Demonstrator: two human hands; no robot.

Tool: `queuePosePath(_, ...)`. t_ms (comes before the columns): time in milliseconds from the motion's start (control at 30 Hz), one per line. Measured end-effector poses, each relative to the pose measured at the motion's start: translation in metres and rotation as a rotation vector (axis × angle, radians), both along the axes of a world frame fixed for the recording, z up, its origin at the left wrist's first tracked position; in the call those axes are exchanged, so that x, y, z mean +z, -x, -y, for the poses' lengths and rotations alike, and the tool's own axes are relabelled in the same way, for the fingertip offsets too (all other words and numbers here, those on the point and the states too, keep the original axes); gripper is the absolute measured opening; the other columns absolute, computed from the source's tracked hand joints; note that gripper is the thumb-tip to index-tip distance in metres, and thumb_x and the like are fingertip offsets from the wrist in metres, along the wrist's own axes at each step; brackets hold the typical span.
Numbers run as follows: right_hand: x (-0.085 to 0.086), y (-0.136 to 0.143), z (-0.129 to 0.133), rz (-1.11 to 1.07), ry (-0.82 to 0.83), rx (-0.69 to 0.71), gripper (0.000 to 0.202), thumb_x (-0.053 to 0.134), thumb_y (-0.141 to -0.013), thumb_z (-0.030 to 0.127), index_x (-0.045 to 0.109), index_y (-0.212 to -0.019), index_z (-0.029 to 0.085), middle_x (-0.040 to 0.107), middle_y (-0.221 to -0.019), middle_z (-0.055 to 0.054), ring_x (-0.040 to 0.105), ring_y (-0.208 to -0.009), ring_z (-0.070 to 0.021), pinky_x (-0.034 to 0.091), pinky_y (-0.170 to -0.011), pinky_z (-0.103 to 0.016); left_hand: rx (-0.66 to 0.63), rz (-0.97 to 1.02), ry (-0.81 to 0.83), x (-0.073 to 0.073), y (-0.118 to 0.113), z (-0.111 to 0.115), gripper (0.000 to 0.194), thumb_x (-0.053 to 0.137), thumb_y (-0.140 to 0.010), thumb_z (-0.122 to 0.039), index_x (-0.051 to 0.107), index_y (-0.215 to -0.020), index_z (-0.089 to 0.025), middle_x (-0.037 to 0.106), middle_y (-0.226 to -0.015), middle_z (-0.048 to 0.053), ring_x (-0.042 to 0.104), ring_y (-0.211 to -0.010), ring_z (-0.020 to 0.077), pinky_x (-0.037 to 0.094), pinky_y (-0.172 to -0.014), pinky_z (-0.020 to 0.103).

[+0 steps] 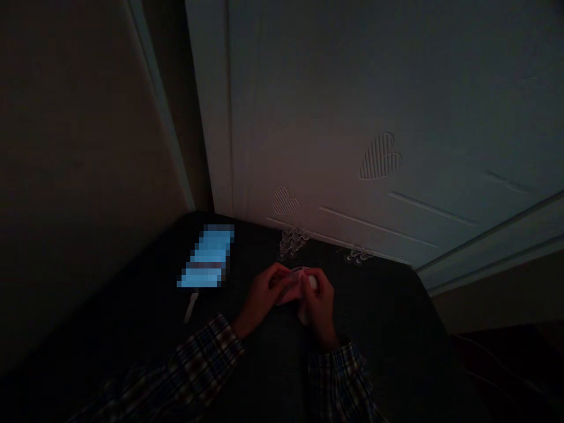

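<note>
A small pink thing (289,294) is held between my two hands above the dark tabletop; the dim light hides its kind. My left hand (261,298) pinches its left side with bent fingers. My right hand (322,301) is closed round its right side, where a whitish rounded part (312,282) shows between thumb and fingers. Just beyond my hands lies a cluster of small clear round pieces (292,242), and a smaller group of similar clear pieces (358,255) sits farther right.
A phone with a lit, blurred screen (207,258) lies left of my hands, with a pale cable end (191,307) below it. The dark table (374,341) meets a white panel with embossed hearts (317,117). Thin cables hang beyond the right edge.
</note>
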State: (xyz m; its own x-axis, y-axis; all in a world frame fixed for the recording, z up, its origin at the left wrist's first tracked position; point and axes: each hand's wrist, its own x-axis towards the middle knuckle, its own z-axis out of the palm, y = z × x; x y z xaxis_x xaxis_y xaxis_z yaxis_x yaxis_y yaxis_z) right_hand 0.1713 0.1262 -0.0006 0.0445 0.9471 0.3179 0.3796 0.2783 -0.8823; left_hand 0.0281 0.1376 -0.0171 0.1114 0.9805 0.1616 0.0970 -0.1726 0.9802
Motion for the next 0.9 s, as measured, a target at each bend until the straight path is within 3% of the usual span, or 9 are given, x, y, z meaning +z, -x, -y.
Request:
queuePosePath(167,0.003,0.001,0.002,0.075,-0.061,0.017,0.012,0.05,-0.086,0.028,0.058,-0.087,0.019,0.059,-0.084,-0.001,0.055,-0.078,-0.0147,0.042,-0.07,-0.026,-0.005,0.009,-0.03,0.009,-0.002,0.007,0.022,0.046,-0.085,-0.037,0.055,-0.095,-0.02,0.061,-0.092,0.002,0.058,-0.085,0.0156,0.044,-0.077,0.027)
queuePosePath(400,0.005,0.001,0.005,0.143,-0.215,0.152,0.011,0.051,-0.085,0.022,0.061,-0.09,0.022,0.06,-0.089,-0.003,0.055,-0.088,-0.017,0.043,-0.078,-0.03,-0.036,0.032,-0.016,0.01,-0.001,0.008,0.022,0.05,-0.083,-0.038,0.053,-0.093,-0.02,0.057,-0.085,-0.001,0.054,-0.077,0.0134,0.042,-0.069,0.024)
queuePosePath(533,0.005,0.003,0.005,0.141,-0.211,0.164,0.012,0.051,-0.085,0.022,0.061,-0.092,0.022,0.061,-0.092,-0.003,0.056,-0.09,-0.0173,0.043,-0.08,-0.031,-0.037,0.086,0.003,0.01,0.0,0.005,0.022,0.052,-0.081,-0.039,0.054,-0.087,-0.018,0.056,-0.08,-0.001,0.052,-0.074,0.013,0.041,-0.065,0.023)
queuePosePath(700,0.006,0.006,0.007,0.103,-0.191,0.153,0.013,0.054,-0.083,0.024,0.06,-0.095,0.022,0.061,-0.095,-0.004,0.056,-0.091,-0.0185,0.043,-0.082,-0.033,-0.088,0.227,0.125,0.015,0.0,0.006,0.025,0.049,-0.081,-0.042,0.053,-0.084,-0.018,0.048,-0.068,-0.004,0.045,-0.058,0.0093,0.035,-0.049,0.019)
queuePosePath(900,0.008,0.005,0.009,0.102,-0.199,0.2,0.014,0.053,-0.084,0.025,0.063,-0.092,0.024,0.062,-0.093,-0.004,0.056,-0.091,-0.0189,0.044,-0.081,-0.033,-0.119,0.227,0.167,0.018,0.003,0.008,0.026,0.048,-0.081,-0.044,0.052,-0.08,-0.018,0.048,-0.067,-0.003,0.045,-0.059,0.0098,0.036,-0.051,0.019)
